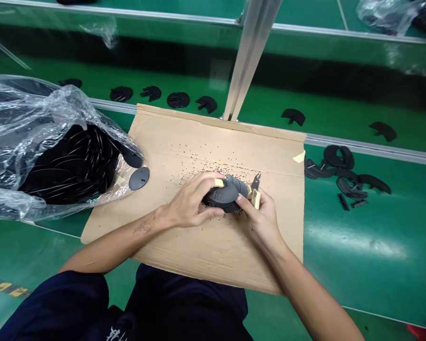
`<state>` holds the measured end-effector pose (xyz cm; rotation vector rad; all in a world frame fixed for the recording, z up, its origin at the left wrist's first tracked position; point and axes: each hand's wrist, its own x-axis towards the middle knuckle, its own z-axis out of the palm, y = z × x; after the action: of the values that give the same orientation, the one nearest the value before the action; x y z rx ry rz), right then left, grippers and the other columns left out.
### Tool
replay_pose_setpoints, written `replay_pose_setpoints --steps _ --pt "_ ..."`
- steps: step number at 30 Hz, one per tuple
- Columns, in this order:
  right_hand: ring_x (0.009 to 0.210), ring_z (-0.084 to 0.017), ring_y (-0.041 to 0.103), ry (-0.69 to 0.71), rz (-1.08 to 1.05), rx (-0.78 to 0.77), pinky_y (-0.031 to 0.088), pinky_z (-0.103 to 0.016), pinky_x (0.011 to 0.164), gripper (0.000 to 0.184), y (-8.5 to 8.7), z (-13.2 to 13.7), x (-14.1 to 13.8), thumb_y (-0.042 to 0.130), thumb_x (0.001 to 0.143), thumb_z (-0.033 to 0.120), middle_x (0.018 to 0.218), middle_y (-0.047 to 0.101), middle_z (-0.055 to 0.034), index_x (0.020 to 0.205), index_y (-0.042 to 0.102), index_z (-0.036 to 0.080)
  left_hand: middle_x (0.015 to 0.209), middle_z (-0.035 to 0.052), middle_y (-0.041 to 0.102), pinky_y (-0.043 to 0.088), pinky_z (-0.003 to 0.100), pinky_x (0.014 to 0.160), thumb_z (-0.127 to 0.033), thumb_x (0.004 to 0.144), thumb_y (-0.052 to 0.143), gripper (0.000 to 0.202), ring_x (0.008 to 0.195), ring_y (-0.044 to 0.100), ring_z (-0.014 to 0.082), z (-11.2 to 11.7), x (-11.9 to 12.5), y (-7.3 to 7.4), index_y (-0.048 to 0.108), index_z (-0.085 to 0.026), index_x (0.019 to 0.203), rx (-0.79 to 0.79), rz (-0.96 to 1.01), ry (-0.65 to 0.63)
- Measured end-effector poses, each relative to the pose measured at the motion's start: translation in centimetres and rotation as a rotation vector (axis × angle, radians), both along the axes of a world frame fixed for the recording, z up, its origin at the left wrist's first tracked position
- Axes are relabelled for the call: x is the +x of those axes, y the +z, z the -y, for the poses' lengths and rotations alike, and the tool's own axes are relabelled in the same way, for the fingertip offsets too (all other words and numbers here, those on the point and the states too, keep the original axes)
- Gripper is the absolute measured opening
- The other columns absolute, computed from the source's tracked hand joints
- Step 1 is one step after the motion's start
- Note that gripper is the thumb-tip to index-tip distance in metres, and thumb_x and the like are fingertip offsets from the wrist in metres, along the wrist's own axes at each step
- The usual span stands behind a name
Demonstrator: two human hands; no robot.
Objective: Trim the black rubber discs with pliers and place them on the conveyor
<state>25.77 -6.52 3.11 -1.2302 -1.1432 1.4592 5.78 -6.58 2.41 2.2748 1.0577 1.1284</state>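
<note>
Over the middle of a cardboard sheet, my left hand is closed around a few black oval plastic discs, bunched together. Pale yellow tape wraps one finger of that hand. My right hand grips side cutters with cream handles, their metal jaws pointing away from me. The right thumb also presses on the edge of the discs. Tiny black plastic scraps lie scattered on the cardboard around and behind the discs. Part of the discs and the lower handles are hidden by my fingers.
To the left, a clear plastic bag spills many black discs; one loose disc lies beside it. Black curved parts sit on the green table at right. A metal post rises behind the cardboard, with more parts along the back.
</note>
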Motion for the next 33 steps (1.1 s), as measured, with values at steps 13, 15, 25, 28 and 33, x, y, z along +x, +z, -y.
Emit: replay_pose_setpoints --steps 13,15,25,28,33 --pt "0.085 -0.021 0.064 0.034 0.165 0.06 0.054 -0.035 0.078 0.039 1.2 0.4 -0.1 0.076 0.079 0.056 0.091 0.07 -0.0036 0.097 0.067 0.022 0.072 -0.0046 0.053 0.047 0.018 0.059 -0.031 0.087 0.073 0.024 0.065 0.055 0.008 0.2 0.4 -0.1 0.061 -0.019 0.104 -0.5 0.395 0.156" --pt "0.08 -0.019 0.061 0.047 0.187 0.074 0.053 -0.032 0.074 0.039 1.3 0.4 -0.1 0.076 0.079 0.057 0.085 0.066 -0.0018 0.092 0.066 0.022 0.069 -0.0064 0.048 0.044 0.017 0.058 -0.03 0.084 0.076 0.025 0.063 0.051 0.0071 0.2 0.5 -0.1 0.059 -0.019 0.097 -0.517 0.407 0.181" --pt "0.068 -0.017 0.051 0.047 0.291 0.144 0.047 -0.03 0.065 0.038 1.3 0.6 -0.1 0.07 0.084 0.06 0.075 0.056 0.0006 0.088 0.061 0.023 0.109 0.0072 0.072 0.057 0.024 0.072 -0.031 0.091 0.069 0.034 0.091 0.067 0.0154 0.0 0.3 -0.1 0.066 -0.02 0.123 -0.576 0.38 0.077" --pt "0.069 -0.017 0.051 0.054 0.29 0.169 0.047 -0.029 0.065 0.039 1.3 0.7 0.0 0.07 0.084 0.06 0.076 0.056 0.0005 0.087 0.061 0.023 0.107 0.0081 0.075 0.06 0.027 0.076 -0.032 0.092 0.067 0.031 0.093 0.07 0.0167 0.0 0.5 -0.4 0.068 -0.017 0.119 -0.636 0.482 0.032" --pt "0.069 -0.016 0.053 0.059 0.325 0.203 0.048 -0.029 0.066 0.036 1.5 0.6 0.0 0.072 0.084 0.057 0.075 0.058 0.0005 0.087 0.062 0.022 0.109 0.0084 0.075 0.062 0.029 0.082 -0.031 0.091 0.069 0.029 0.097 0.072 0.0172 -0.1 0.9 -0.5 0.068 -0.017 0.117 -0.637 0.572 0.022"
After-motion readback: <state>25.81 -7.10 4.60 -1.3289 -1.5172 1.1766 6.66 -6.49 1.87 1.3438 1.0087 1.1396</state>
